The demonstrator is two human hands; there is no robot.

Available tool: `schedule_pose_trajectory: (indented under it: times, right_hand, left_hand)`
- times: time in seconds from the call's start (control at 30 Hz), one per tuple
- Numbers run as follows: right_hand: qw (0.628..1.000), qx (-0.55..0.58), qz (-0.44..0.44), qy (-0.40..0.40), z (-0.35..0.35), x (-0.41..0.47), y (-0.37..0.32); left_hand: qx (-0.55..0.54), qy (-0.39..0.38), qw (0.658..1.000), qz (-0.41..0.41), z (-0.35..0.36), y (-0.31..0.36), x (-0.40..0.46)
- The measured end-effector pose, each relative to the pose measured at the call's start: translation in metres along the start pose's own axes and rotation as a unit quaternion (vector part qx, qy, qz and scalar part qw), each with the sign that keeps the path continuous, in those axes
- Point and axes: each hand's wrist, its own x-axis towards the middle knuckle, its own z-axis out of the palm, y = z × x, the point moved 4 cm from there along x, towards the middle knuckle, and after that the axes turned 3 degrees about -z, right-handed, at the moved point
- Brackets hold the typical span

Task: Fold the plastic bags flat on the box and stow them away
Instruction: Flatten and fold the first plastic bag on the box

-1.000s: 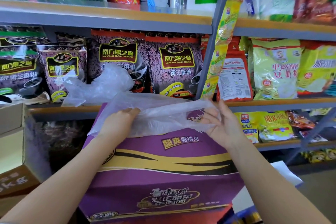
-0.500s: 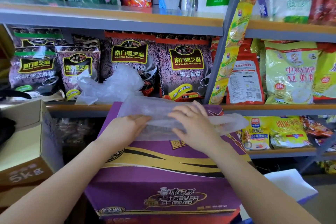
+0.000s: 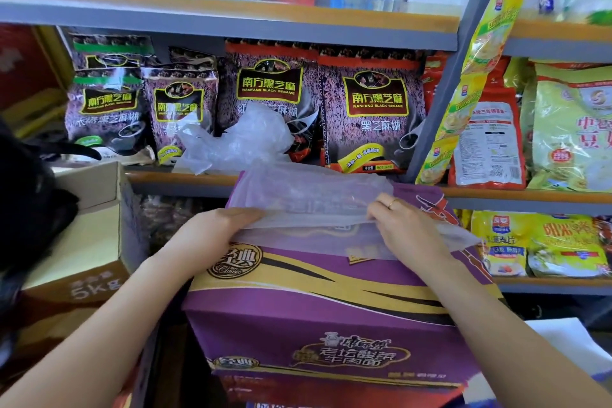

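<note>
Both hands' grip pinches the plastic bag flat on the purple box

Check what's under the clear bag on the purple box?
The clear bag lies on the purple box lid; lid print shows faintly through it. The left hand and right hand grip its near edge. The lid beneath the thicker folds is blurred.

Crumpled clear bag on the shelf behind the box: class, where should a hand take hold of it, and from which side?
Likely by the loose flap at its lower left, coming from the front over the purple box: the crumpled clear bag leans against sesame packets behind, leaving only that side free.
</note>
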Motion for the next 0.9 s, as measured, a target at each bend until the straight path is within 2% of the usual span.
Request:
schedule_pose_trajectory:
  times: [0.13, 0.2, 0.27, 0.37, 0.47, 0.57, 0.73, 0.83, 0.9]
  right_hand:
    - [0.999, 0.043, 0.015, 0.004, -0.007, -0.004, -0.006]
    - [0.997, 0.069, 0.027, -0.018, -0.008, -0.002, -0.014]
    - [0.998, 0.065, 0.013, -0.008, -0.012, 0.0, -0.024]
    - [0.999, 0.027, -0.007, 0.02, -0.015, -0.004, -0.028]
    - [0.999, 0.001, 0.001, 0.034, -0.018, -0.019, -0.007]
    - [0.998, -0.023, 0.042, 0.04, -0.022, -0.044, 0.023]
    - [0.973, 0.13, 0.188, 0.03, -0.021, -0.071, 0.057]
    - [0.964, 0.162, 0.207, 0.045, -0.023, -0.078, 0.061]
    - [0.968, 0.148, 0.201, 0.013, -0.025, -0.078, 0.057]
  left_hand:
    - [0.021, -0.055, 0.997, -0.042, -0.017, -0.002, 0.004]
    - [0.042, -0.036, 0.998, 0.0, -0.022, 0.032, 0.013]
    - [0.022, 0.002, 0.997, 0.076, -0.015, 0.079, 0.024]
    - [0.002, -0.004, 0.99, 0.138, 0.007, 0.126, 0.042]
    - [0.007, -0.022, 0.988, 0.15, 0.027, 0.127, 0.051]
    - [-0.038, 0.002, 0.985, 0.169, 0.036, 0.116, 0.047]
    - [-0.05, 0.054, 0.981, 0.179, 0.031, 0.107, 0.043]
    - [-0.074, 0.05, 0.982, 0.165, 0.032, 0.111, 0.04]
    - [-0.107, 0.047, 0.981, 0.157, 0.032, 0.112, 0.037]
